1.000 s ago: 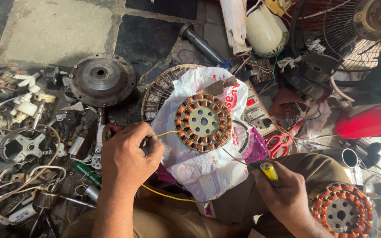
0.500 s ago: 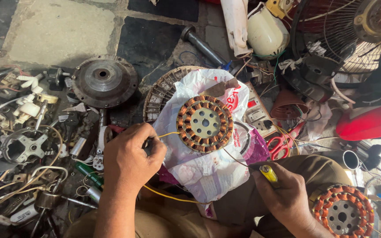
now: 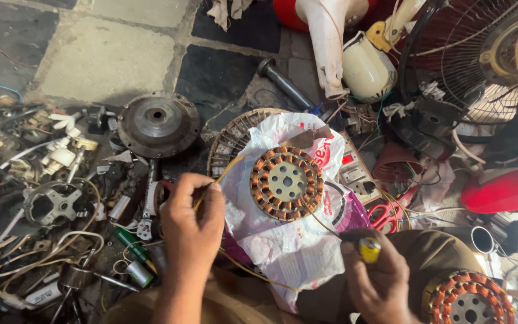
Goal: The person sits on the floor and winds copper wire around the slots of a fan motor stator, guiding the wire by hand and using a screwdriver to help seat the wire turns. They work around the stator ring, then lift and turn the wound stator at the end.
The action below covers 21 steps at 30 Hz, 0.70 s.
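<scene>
**A:** Two hands in this one, both busy. What's the left hand [image 3: 191, 223] got?

**B:** It's pinched shut on a thin yellow sleeved wire [image 3: 226, 170], thumb and fingertips [image 3: 213, 189] pressed together around it. The wire arcs up toward the round copper-wound stator with the cream centre plate [image 3: 286, 182], which sits on a crumpled white plastic bag [image 3: 295, 252] right between the two hands.

**A:** And the right?

**B:** Right hand [image 3: 379, 279] is curled tight round a small tool with a yellow handle end [image 3: 369, 249]; can't see its tip. A second copper-wound stator [image 3: 470, 300] sits just beside that wrist, and red-handled scissors [image 3: 391, 213] lie a bit above.
</scene>
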Motion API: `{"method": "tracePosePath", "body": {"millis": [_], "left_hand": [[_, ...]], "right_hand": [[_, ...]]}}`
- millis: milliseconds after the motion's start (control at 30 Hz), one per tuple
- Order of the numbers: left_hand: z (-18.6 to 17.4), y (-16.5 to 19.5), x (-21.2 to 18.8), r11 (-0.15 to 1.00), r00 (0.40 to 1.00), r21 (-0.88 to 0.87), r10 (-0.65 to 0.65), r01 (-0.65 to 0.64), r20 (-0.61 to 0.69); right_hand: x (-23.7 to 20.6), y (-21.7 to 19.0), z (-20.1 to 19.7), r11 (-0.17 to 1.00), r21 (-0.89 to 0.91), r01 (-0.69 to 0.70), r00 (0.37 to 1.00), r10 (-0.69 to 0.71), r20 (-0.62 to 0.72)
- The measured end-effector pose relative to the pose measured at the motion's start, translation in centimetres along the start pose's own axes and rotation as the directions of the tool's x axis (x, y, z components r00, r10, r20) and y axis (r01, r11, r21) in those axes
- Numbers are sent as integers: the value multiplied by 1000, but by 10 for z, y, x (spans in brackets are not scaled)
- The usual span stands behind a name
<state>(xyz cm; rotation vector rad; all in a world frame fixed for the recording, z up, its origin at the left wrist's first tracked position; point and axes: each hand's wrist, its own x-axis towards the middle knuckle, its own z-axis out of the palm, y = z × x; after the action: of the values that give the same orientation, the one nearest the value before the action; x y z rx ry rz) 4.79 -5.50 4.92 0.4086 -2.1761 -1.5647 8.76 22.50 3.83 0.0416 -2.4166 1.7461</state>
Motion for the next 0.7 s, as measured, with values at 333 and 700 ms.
{"method": "tracePosePath", "body": {"millis": [333,700], "left_hand": [[35,-20,-23,170,791,-826,-441,538,425],[28,-34,-3,54,773,-875,-495,482,396]], "right_hand": [[35,-50,125,965,10,263,941,-259,218],[53,-18,124,598,-262,757,643,-754,136]]}}
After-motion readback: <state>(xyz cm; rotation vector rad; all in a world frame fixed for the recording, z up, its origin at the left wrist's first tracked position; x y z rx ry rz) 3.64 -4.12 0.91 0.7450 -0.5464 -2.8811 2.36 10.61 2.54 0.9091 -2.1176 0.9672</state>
